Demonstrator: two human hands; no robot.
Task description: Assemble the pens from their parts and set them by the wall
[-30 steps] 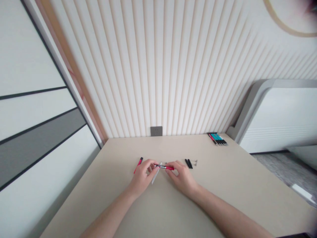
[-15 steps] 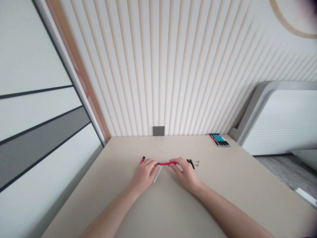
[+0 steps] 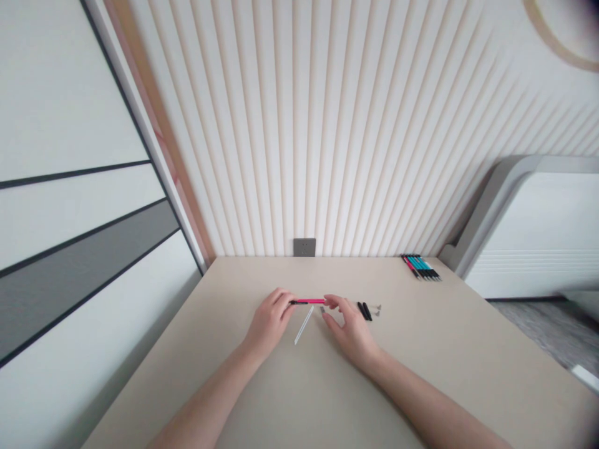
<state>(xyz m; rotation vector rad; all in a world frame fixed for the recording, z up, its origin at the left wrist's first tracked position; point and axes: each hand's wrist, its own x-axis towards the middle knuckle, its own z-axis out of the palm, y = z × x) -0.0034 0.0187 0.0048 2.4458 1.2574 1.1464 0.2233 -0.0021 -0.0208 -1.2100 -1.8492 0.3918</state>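
My left hand [image 3: 271,321] grips the black-tipped end of a pink-red pen [image 3: 311,301], which lies level and points to the right. My right hand [image 3: 350,330] is open, its fingertips right beside the pen's far end. Below the pen, a thin transparent tube [image 3: 304,325] lies slanted on the table between my hands. To the right of my right hand are two black pen parts [image 3: 364,310] and small metal pieces [image 3: 377,310]. A tiny grey piece [image 3: 322,309] lies just below the pen's end.
A row of several teal, red and black pens [image 3: 421,267] lies at the far right of the beige table [image 3: 196,374]. A grey wall socket [image 3: 304,247] sits above the back edge. A white cabinet stands to the right, with a carpeted floor beyond the table edge.
My right hand has let go of the pen and moved slightly right, its fingers now apart. The pen stays in my left hand. The red piece by my left hand is no longer visible.
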